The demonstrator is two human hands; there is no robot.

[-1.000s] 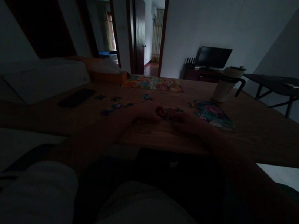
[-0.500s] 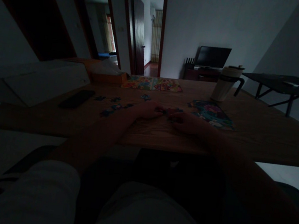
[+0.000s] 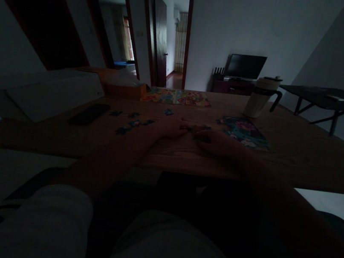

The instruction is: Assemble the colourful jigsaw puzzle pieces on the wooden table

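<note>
My left hand [image 3: 173, 128] rests on the wooden table, its fingers bent around small dark puzzle pieces [image 3: 190, 129] between the two hands. From the other side my right hand [image 3: 214, 141] pinches at the same pieces with curled fingers. Dim light hides exactly which piece each hand grips. Just right of my right hand lies a partly assembled floral jigsaw puzzle [image 3: 245, 131]. Several loose puzzle pieces [image 3: 134, 124] are scattered left of my left forearm, and a single loose piece [image 3: 168, 111] sits beyond my left hand.
A black phone [image 3: 89, 114] lies at the left beside a white box [image 3: 54, 92]. Toward the far edge are an orange tissue box [image 3: 122, 90] and colourful printed sheets [image 3: 176, 97]. A tall handled mug [image 3: 257, 99] stands behind the puzzle at the right.
The fingers of my left hand have straightened slightly by the pieces. My right hand stays in almost the same place, and the objects on the table have not moved.
</note>
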